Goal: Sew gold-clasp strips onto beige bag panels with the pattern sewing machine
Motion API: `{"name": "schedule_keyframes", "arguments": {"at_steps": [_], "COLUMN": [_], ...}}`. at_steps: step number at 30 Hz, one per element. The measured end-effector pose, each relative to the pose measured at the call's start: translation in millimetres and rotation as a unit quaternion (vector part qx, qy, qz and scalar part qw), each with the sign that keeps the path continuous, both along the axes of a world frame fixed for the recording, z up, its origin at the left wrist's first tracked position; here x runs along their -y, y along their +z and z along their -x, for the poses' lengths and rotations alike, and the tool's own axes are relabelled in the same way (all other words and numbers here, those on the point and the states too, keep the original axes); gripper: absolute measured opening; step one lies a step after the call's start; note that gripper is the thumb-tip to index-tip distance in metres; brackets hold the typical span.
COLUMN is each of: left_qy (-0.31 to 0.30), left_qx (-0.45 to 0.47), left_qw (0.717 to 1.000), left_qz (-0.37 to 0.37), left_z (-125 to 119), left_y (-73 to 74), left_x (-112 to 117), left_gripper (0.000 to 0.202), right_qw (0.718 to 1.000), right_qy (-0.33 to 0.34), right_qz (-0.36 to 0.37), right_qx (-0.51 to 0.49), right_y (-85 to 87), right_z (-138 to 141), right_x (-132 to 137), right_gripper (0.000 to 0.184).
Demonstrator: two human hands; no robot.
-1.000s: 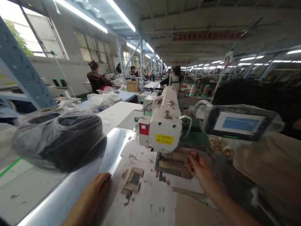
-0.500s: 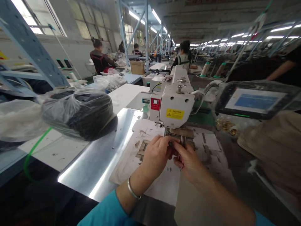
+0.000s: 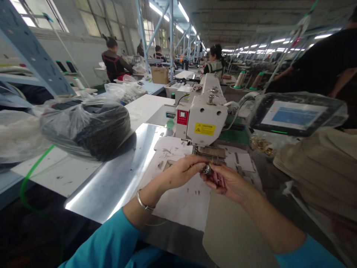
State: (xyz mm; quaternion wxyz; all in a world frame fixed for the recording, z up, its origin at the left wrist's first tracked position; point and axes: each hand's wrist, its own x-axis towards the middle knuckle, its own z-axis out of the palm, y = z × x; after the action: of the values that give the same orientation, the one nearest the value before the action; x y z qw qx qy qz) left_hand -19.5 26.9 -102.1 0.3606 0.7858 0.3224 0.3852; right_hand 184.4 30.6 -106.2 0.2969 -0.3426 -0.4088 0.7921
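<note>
Metal piece [image 3: 206, 169], small and shiny, sits between the fingertips of both hands — the left hand [image 3: 184, 172] pinching it from one side, the right hand [image 3: 233, 183] meeting it from the other, so neither is clearly nearer. The right hand's curled fingers also grip a pink object [image 3: 219, 180]. Fingers cover too much to tell the piece's long axis. It is held above the bench [image 3: 118, 184], on the wearer's side of the sewing machine head [image 3: 206, 118] — near, but apart.

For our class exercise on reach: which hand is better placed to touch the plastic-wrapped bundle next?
Probably the left hand: it is nearer the bundle. Both touch a metal part, but the right hand also holds a pink item.
</note>
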Motion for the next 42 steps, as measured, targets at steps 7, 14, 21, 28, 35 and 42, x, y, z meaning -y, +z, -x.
{"name": "schedule_keyframes", "arguments": {"at_steps": [7,14,21,28,35,42], "left_qy": [-0.095,0.023,0.002,-0.005,0.011,0.046], "left_qx": [0.161,0.317,0.399,0.386,0.396,0.398], "left_qw": [0.961,0.906,0.841,0.856,0.852,0.838], "left_qz": [0.202,0.279,0.364,0.344,0.342,0.371], "left_z": [-10.0,-14.0,-6.5,-4.0,-0.1,-3.8], "left_y": [-10.9,-27.2,-33.8,-35.9,-42.4,-40.8], "left_x": [-0.9,6.2,13.2,16.5,17.5,23.1], "left_gripper": [0.025,0.042,0.038,0.038,0.039,0.041], "right_qw": [1.0,0.993,0.977,0.975,0.965,0.975], "right_qy": [-0.014,-0.008,-0.084,-0.086,-0.081,-0.118], "right_qz": [0.0,-0.074,-0.131,-0.145,-0.166,-0.134], "right_qx": [0.011,0.095,0.146,0.143,0.188,0.134], "right_y": [-7.8,-10.7,-1.5,-3.8,-9.5,4.4], "right_z": [6.4,9.7,7.6,19.6,11.2,6.5], "right_x": [5.8,18.3,24.8,32.9,25.9,18.7], "right_gripper": [0.041,0.038,0.044,0.052,0.041,0.043]}}
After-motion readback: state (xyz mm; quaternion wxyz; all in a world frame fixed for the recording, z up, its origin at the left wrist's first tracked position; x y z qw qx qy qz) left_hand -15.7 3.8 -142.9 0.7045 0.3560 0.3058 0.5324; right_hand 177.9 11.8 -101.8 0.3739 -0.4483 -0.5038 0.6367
